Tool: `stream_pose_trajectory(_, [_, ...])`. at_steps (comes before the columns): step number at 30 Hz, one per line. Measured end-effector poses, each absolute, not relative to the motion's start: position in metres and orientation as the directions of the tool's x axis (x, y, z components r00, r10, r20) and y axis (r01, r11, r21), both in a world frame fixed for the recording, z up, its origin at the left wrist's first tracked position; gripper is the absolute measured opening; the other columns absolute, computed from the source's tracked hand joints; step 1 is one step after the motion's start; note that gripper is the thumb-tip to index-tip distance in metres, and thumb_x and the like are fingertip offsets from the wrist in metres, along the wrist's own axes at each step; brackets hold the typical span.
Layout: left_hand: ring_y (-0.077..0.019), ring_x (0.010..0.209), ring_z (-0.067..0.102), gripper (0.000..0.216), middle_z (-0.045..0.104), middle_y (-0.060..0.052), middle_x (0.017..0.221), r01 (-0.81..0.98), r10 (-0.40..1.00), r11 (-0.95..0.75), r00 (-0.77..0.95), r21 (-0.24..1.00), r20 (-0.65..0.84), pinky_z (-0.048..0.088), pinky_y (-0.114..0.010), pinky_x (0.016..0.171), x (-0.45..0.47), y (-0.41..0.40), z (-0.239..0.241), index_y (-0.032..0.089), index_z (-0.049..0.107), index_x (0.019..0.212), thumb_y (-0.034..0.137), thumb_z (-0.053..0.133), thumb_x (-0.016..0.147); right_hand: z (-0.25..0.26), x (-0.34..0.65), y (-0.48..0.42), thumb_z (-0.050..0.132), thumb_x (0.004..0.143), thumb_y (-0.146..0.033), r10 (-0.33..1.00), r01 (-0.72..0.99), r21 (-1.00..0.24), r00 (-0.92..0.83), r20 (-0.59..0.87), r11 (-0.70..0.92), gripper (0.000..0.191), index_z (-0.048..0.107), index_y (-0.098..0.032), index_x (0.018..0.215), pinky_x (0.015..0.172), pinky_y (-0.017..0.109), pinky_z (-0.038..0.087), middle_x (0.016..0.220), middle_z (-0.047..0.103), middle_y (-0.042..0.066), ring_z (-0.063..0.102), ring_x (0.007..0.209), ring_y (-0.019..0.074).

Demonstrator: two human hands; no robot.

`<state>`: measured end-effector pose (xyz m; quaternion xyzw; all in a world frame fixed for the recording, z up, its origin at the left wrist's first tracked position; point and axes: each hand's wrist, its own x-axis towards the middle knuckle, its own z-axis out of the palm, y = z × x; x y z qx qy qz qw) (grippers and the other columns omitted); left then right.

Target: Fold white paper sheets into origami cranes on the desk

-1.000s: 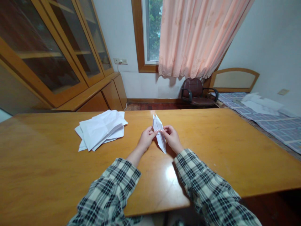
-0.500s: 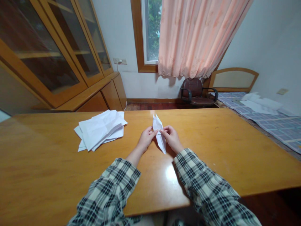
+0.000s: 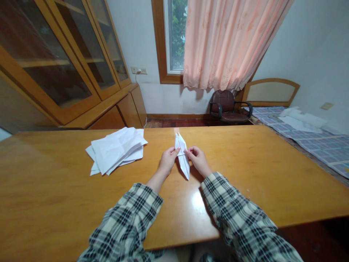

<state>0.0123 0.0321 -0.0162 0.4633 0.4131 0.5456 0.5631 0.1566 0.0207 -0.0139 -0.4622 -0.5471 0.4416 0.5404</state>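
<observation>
Head view: a wooden table point(image 3: 272, 174) fills the lower half, seen from its near edge.
Cabinet: a tall wooden cabinet point(image 3: 54, 72) with glass doors stands beyond the table's far left corner.
Paper pile: a paper pile point(image 3: 116, 149) of loose, overlapping white sheets lies on the table left of its middle, well apart from the hands.
Left hand: the left hand point(image 3: 167, 160) is over the table's middle, its thumb and fingertips pinching the left side of the folded paper.
Folded paper: the folded paper point(image 3: 183, 160) is a narrow white piece with pointed ends, held between both hands over the table's middle. One tip points to the far edge and the other to the near edge. Whether the near tip touches the table, I cannot tell.
Right hand: the right hand point(image 3: 197, 160) pinches the piece's right side, fingers curled, close to the other hand.
Chair: a dark armchair point(image 3: 227, 107) sits past the table's far edge, under a pink curtain point(image 3: 226, 43).
Bed: a bed point(image 3: 313, 140) with a checked cover runs along the table's right side.
</observation>
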Motion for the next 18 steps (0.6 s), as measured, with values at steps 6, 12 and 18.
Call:
stream_pose_trajectory(6, [-0.0134,0.062,0.057,0.041,0.064,0.000,0.068,-0.263,0.999,-0.016,0.028,0.965,0.025,0.046,-0.024,0.060,0.013,0.032,-0.012,0.014,0.064,0.079,0.052,0.074,0.066,-0.020,0.157,0.023,0.066,0.075,-0.053,0.967,0.124,-0.962,0.038,0.251,0.245,0.035,0.057,-0.020,0.081,0.056,0.025,0.042,0.066,0.054,-0.003,0.050,0.060,0.0130])
stream_pose_trajectory(12, [-0.0149,0.066,0.061,0.046,0.067,-0.002,0.074,-0.295,0.998,-0.013,0.056,0.956,0.031,0.049,-0.025,0.062,0.014,0.030,-0.010,0.014,0.063,0.086,0.054,0.073,0.066,-0.015,0.156,0.021,0.062,0.078,-0.052,0.961,0.180,-0.946,0.015,0.277,0.270,0.033,0.059,-0.019,0.075,0.058,0.027,0.040,0.067,0.057,-0.001,0.050,0.063,0.0141])
stream_pose_trajectory(18, [-0.0126,0.061,0.062,0.056,0.064,0.000,0.075,-0.256,0.999,0.001,0.046,0.967,0.011,0.050,-0.023,0.056,0.014,0.033,-0.014,0.018,0.048,0.101,0.049,0.076,0.064,-0.006,0.156,0.016,0.061,0.080,-0.047,0.935,0.223,-0.922,0.088,0.342,0.316,0.029,0.055,-0.020,0.071,0.059,0.027,0.039,0.067,0.055,-0.001,0.049,0.062,0.0136])
